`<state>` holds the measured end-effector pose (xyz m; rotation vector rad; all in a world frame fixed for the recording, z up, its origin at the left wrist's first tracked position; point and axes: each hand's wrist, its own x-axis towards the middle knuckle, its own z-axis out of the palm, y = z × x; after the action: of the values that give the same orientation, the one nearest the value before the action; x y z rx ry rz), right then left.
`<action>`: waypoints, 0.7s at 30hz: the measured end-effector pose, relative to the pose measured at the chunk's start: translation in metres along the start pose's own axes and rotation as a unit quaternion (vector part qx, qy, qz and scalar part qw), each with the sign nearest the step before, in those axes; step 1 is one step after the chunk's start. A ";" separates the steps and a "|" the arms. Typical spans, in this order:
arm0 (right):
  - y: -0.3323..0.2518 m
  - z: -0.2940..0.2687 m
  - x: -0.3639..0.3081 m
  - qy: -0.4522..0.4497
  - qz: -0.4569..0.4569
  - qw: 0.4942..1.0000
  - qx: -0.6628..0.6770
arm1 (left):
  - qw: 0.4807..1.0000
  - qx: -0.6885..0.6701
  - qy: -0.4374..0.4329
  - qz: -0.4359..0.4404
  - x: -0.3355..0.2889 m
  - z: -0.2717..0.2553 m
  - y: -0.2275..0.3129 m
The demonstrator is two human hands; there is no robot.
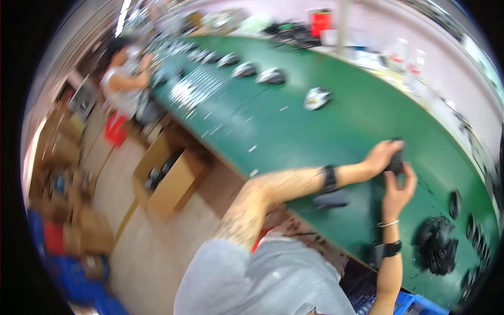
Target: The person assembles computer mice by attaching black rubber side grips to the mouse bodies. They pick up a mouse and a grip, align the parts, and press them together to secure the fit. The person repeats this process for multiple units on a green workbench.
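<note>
Your left hand [382,157] is clamping its fingers on a small black object [396,160], which you are holding above the long green tabletop [362,118]. Your right hand [401,191] is reaching its lower end, thumb and forefinger standing apart below; whether they are pinching it, you cannot tell. Your fingers are covering much of the object, so its shape is staying unclear.

Two black wrist straps, one on each forearm, are carrying dark modules. Beside your right forearm, one heap of glossy black parts [437,245] is lying tangled, too merged for counting. One single black oval piece [455,203] is lying just beyond; a row of black pieces [476,237], at least four, is running into the dark rim.

Farther left, four silver-and-dark rounded pieces [271,76] are standing out, others blurring behind. One open brown cardboard box [180,184] is sitting below the table edge; one seated co-worker [125,81] is blurring beyond.
</note>
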<state>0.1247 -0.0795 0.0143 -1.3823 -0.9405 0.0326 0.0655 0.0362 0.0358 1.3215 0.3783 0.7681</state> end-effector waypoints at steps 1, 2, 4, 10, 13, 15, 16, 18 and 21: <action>0.009 0.001 0.004 0.002 -0.046 0.997 -0.062 | 1.000 -0.004 0.014 -0.020 0.009 0.004 0.002; 0.019 0.009 0.009 0.001 -0.039 0.999 -0.032 | 0.994 0.086 0.069 -0.010 0.019 0.003 0.001; 0.032 0.003 0.018 0.033 -0.042 0.998 -0.036 | 0.992 0.116 0.042 -0.031 0.025 0.017 0.017; 0.087 -0.046 0.058 0.106 -0.143 0.982 -0.062 | 0.971 0.237 -0.016 -0.026 0.032 0.051 0.021; 0.110 -0.051 0.073 0.124 -0.194 0.961 -0.155 | 0.962 0.271 -0.026 -0.015 0.037 0.050 0.031; 0.103 -0.044 0.073 0.138 -0.185 0.964 -0.133 | 0.956 0.290 -0.031 -0.019 0.037 0.051 0.031; 0.098 -0.041 0.075 0.143 -0.186 0.964 -0.126 | 0.953 0.299 -0.036 -0.018 0.039 0.052 0.031; 0.096 -0.043 0.077 0.153 -0.184 0.962 -0.128 | 0.947 0.317 -0.050 -0.019 0.042 0.061 0.028; 0.093 -0.047 0.079 0.169 -0.182 0.960 -0.132 | 0.937 0.341 -0.073 -0.013 0.049 0.075 0.024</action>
<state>0.2493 -0.0528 -0.0162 -1.3793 -0.9169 -0.6105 0.1418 0.0178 0.0850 2.0068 0.5713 0.5211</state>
